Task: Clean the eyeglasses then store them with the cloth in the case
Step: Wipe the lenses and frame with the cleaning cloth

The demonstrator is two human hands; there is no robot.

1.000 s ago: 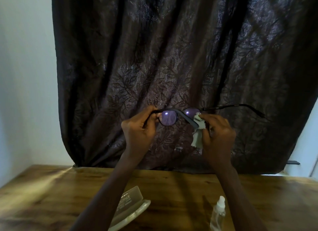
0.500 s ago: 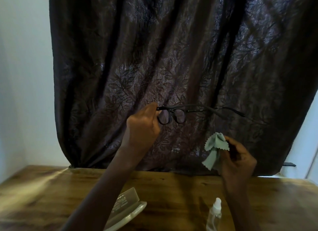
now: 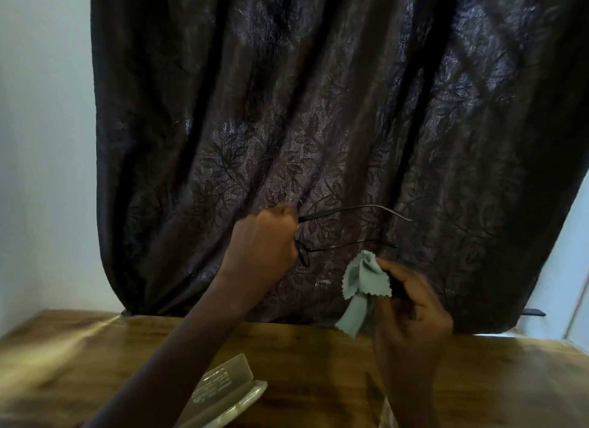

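At the far left a pale wall (image 3: 41, 140) met a dark, leaf-patterned curtain (image 3: 318, 108) that hung behind the wooden table (image 3: 63, 364). Our left grip (image 3: 261, 239) was raised in front of the curtain, with its fingers curled closed around the front of the eyeglasses (image 3: 302, 254). The frame stuck out from the grip's right side. One dark lens rim showed just below the knuckles, and both temples were unfolded and reached rightward in the air, one above the other. Beneath that forearm, near the table's front edge, the translucent case (image 3: 223, 392) lay open on the table, well apart from the eyeglasses. Farther right and lower, the green cloth (image 3: 366, 287) hung bunched with its zigzag edge showing, just below the lower temple's tip. Our right grip (image 3: 411, 312) pinched the cloth near its top between thumb and fingers, above the table.
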